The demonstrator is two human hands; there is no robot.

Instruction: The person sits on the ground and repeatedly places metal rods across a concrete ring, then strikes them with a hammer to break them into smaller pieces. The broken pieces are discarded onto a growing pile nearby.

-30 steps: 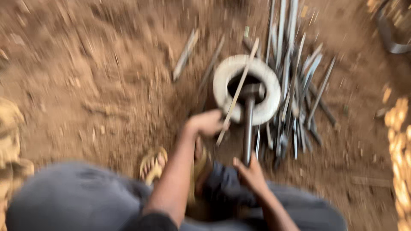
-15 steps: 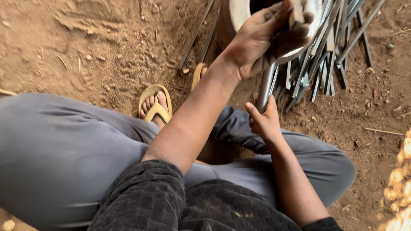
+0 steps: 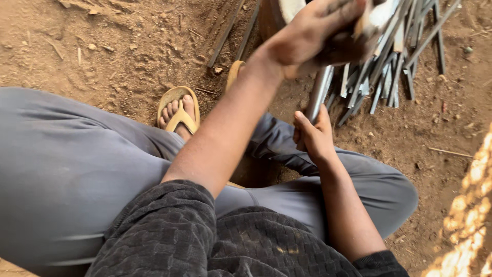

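Observation:
I sit low over bare dirt, knees apart in grey trousers. My left hand (image 3: 312,33) is raised near the top of the view, fingers closed around a pale stick-like tool (image 3: 376,15), blurred and partly cut off. My right hand (image 3: 315,136) sits lower between my knees, gripping the near end of a grey metal bar (image 3: 319,92) that runs up toward a white ring-shaped block (image 3: 287,7) at the top edge. The bar's far end is hidden behind my left hand.
A pile of several thin metal rods (image 3: 394,66) lies on the dirt at the upper right. Two more rods (image 3: 228,31) lie left of the ring. My foot in a yellow sandal (image 3: 177,110) rests on the ground. Sunlit patches (image 3: 471,205) mark the right edge.
The view has tilted down and closer. My left hand has risen with the stick from beside the ring toward the top of the view. My right hand keeps its grip on the bar.

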